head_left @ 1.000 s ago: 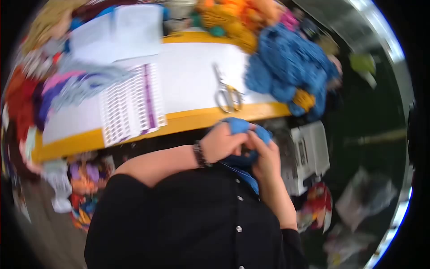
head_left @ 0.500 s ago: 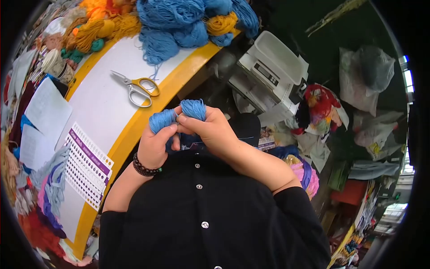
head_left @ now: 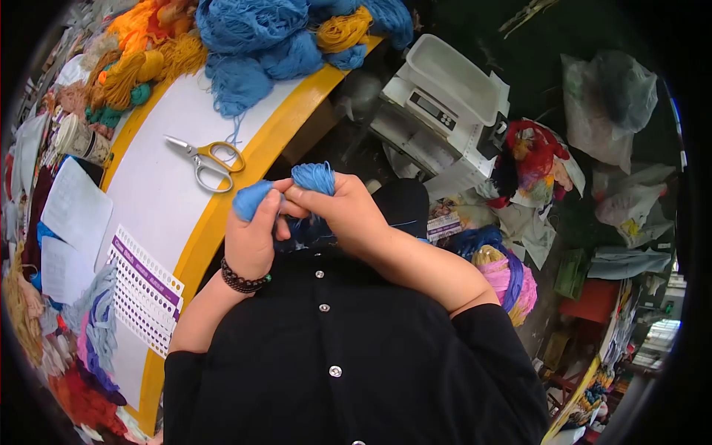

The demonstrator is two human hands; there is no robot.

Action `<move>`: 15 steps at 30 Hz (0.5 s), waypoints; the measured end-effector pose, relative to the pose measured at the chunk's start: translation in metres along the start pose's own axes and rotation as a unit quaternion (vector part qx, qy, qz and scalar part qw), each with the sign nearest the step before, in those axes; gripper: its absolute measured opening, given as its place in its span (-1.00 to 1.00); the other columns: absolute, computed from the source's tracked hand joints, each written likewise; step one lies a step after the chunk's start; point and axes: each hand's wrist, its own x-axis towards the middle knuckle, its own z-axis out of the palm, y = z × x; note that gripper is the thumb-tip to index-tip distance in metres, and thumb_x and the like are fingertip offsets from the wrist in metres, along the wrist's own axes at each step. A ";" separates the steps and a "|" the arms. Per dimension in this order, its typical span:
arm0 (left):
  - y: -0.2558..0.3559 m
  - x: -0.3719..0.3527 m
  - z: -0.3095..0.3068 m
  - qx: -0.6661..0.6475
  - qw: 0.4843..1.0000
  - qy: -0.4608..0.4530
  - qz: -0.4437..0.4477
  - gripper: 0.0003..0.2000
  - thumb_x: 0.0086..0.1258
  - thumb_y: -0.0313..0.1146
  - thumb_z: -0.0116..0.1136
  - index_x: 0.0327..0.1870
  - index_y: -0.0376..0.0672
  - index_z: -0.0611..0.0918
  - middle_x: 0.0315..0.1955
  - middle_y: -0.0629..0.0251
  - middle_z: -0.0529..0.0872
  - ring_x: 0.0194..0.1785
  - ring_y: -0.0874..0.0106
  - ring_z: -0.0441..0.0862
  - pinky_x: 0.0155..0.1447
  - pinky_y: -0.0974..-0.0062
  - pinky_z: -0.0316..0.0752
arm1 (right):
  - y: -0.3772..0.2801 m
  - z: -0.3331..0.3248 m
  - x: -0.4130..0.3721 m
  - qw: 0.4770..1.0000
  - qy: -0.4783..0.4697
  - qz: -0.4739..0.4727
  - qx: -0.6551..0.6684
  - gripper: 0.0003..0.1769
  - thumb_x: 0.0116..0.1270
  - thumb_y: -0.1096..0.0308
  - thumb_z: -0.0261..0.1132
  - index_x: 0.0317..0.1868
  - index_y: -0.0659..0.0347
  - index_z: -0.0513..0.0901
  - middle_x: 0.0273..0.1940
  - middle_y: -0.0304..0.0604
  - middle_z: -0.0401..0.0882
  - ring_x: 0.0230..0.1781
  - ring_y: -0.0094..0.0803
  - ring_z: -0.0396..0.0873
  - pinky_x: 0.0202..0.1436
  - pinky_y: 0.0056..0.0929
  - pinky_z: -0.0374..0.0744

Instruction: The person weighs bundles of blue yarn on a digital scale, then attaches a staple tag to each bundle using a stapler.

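Both my hands meet in front of my chest, just off the yellow edge of the table (head_left: 245, 170). My left hand (head_left: 252, 237), with a dark bead bracelet on the wrist, grips one end of a blue yarn bundle (head_left: 251, 199). My right hand (head_left: 345, 211) pinches the other end of that blue yarn (head_left: 314, 176) between thumb and fingers. The middle of the bundle is hidden behind my fingers. Yellow-handled scissors (head_left: 204, 159) lie on the white tabletop a little beyond my left hand.
A heap of blue yarn skeins (head_left: 259, 37) and orange and mustard yarn (head_left: 141, 52) fills the table's far end. Papers and a purple colour chart (head_left: 144, 289) lie on the left. A white scale (head_left: 445, 104) stands on the floor side, with bags and yarn (head_left: 504, 274) around it.
The view swung from the table top to looking down over my hands. My hands have drawn the two blue yarn ends slightly apart and a little to the left.
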 end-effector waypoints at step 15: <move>-0.049 -0.003 -0.061 -0.125 0.964 0.018 -0.233 -0.84 0.47 -0.30 0.03 -0.18 -0.20 0.56 -0.44 0.31 0.67 -0.67 0.70 0.26 -0.57 0.74 0.10 | -0.343 -0.019 -0.017 0.825 0.114 -0.346 -0.433 -0.76 0.38 0.24 0.21 -0.40 0.20 0.54 -0.66 -0.44 0.31 -0.74 -0.67 0.16 -0.68 -0.67 0.10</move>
